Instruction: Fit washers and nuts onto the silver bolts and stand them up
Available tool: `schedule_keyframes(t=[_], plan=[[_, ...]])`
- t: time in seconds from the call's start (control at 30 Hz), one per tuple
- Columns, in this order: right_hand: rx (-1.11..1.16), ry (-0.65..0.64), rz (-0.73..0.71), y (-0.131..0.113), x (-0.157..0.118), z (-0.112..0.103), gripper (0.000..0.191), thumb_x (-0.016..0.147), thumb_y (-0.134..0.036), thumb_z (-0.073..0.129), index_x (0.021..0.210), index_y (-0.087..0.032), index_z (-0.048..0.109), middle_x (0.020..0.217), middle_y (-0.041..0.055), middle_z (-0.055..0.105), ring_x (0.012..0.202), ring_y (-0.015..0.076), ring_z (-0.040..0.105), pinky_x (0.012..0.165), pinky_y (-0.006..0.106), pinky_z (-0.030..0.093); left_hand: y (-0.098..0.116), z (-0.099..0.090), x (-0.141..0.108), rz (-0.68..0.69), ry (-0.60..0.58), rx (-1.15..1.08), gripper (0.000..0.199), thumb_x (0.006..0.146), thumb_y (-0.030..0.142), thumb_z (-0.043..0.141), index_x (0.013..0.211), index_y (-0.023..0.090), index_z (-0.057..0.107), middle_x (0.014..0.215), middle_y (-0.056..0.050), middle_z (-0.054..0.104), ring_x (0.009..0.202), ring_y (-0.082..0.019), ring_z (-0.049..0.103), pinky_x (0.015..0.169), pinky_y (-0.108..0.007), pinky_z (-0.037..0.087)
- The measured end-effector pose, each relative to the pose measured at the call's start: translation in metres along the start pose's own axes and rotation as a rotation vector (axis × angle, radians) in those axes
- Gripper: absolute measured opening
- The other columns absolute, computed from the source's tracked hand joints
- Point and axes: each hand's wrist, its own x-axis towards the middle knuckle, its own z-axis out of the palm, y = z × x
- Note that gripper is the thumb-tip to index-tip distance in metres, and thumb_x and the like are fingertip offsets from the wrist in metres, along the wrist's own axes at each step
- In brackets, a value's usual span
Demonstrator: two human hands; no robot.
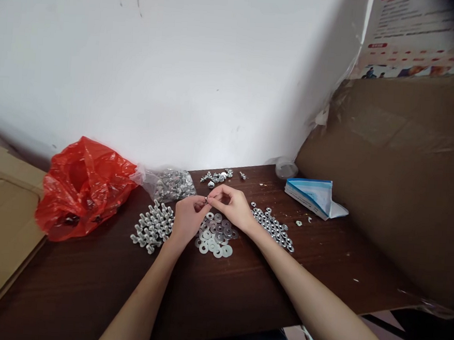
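Note:
Above the washers, my left hand (192,214) and my right hand (232,205) meet fingertip to fingertip. Both are closed in a pinch around a small metal fastener (206,200), mostly covered by the fingers; its exact kind is hidden. Left of my left hand stands a cluster of bolts (153,227), heads down and shanks up. Flat washers (217,249) lie in a loose pile below and between my hands. Hex nuts (275,228) are spread beside my right wrist. Behind my hands lie several bolts fitted with washers and nuts (216,177).
A clear bag of metal fasteners (173,184) and a red plastic bag (86,186) sit at left, near flattened cardboard (4,242). At right are a round clear container (286,168), a blue and white packet (310,196) and a large cardboard box (397,187). A white wall (187,74) rises behind.

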Motion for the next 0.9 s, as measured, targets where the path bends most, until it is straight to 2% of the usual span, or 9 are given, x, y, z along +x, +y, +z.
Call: schedule_keyframes(t=[0.13, 0.4, 0.63, 0.8, 0.9], plan=[[-0.066, -0.008, -0.030, -0.0011, -0.0005, -0.0001, 0.013, 0.075, -0.026, 0.066, 0.086, -0.020, 0.063, 0.079, 0.0014, 0.064, 0.067, 0.0128, 0.057, 0.062, 0.026, 0.045, -0.0014, 0.0025, 0.0001, 0.030, 0.022, -0.013, 0.018, 0.073, 0.027, 0.062, 0.083, 0.016, 0.072, 0.066, -0.002, 0.067, 0.058, -0.013, 0.059, 0.057, -0.023, 0.047], [-0.236, 0.044, -0.141, -0.0014, -0.0019, -0.0007, 0.005, 0.077, -0.018, 0.061, 0.080, -0.020, 0.064, 0.079, 0.0007, 0.060, 0.067, 0.0129, 0.054, 0.062, 0.026, 0.043, -0.0001, 0.0081, -0.0010, -0.001, -0.022, -0.206, 0.029, 0.071, 0.016, 0.061, 0.100, 0.016, 0.066, 0.077, -0.003, 0.070, 0.069, -0.014, 0.065, 0.068, -0.025, 0.054], [-0.272, 0.038, -0.136, -0.0007, -0.0039, 0.0006, 0.004, 0.079, -0.024, 0.062, 0.080, -0.021, 0.063, 0.075, 0.0002, 0.063, 0.068, 0.0144, 0.056, 0.061, 0.026, 0.042, -0.0008, 0.0097, -0.0021, 0.088, -0.037, -0.039, 0.020, 0.076, 0.019, 0.057, 0.091, 0.017, 0.069, 0.077, -0.003, 0.068, 0.064, -0.012, 0.060, 0.060, -0.022, 0.049], [-0.249, 0.047, -0.106, -0.0025, -0.0036, 0.0019, 0.007, 0.079, -0.027, 0.063, 0.077, -0.021, 0.063, 0.071, -0.0003, 0.064, 0.064, 0.0137, 0.056, 0.060, 0.025, 0.041, -0.0008, 0.0090, -0.0022, 0.098, -0.044, 0.015, 0.022, 0.077, 0.016, 0.054, 0.092, 0.017, 0.069, 0.075, -0.002, 0.068, 0.063, -0.012, 0.059, 0.060, -0.021, 0.046], [-0.236, 0.001, -0.074, -0.0041, -0.0009, -0.0054, 0.010, 0.079, -0.030, 0.063, 0.079, -0.021, 0.066, 0.072, 0.0003, 0.067, 0.065, 0.0142, 0.058, 0.061, 0.026, 0.042, 0.0007, 0.0080, -0.0027, 0.100, -0.030, 0.043, 0.019, 0.077, 0.017, 0.052, 0.088, 0.017, 0.068, 0.073, -0.001, 0.067, 0.060, -0.011, 0.057, 0.059, -0.021, 0.044]])
